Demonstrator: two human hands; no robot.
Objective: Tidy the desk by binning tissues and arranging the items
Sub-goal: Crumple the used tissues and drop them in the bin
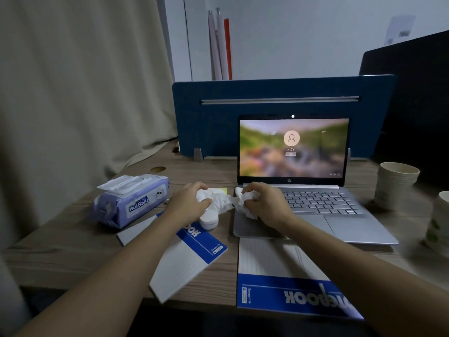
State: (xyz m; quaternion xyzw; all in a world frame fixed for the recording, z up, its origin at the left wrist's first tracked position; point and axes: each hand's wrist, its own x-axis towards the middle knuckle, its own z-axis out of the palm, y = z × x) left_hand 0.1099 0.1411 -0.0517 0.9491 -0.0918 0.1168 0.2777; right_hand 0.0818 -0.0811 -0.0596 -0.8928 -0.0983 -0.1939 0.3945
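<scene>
Left hand [188, 203] gripping tissue [218, 200], right hand [264, 203] gripping another

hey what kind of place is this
Probably an office workstation: a wooden desk with a blue partition screen, an open laptop at its login screen, notebooks and stacked paper cups.

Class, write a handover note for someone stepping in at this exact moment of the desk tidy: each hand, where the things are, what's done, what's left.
Left hand: closed on a crumpled white tissue.
Right hand: closed on a second crumpled tissue over the silver laptop's left edge.
Two blue-and-white notebooks lie askew at the front edge; purple wet-wipes pack at left; paper cups at right; small white round tub under the left hand.
Done: tissues gathered.
Left: bin them (no bin in view), then arrange the items.
</scene>
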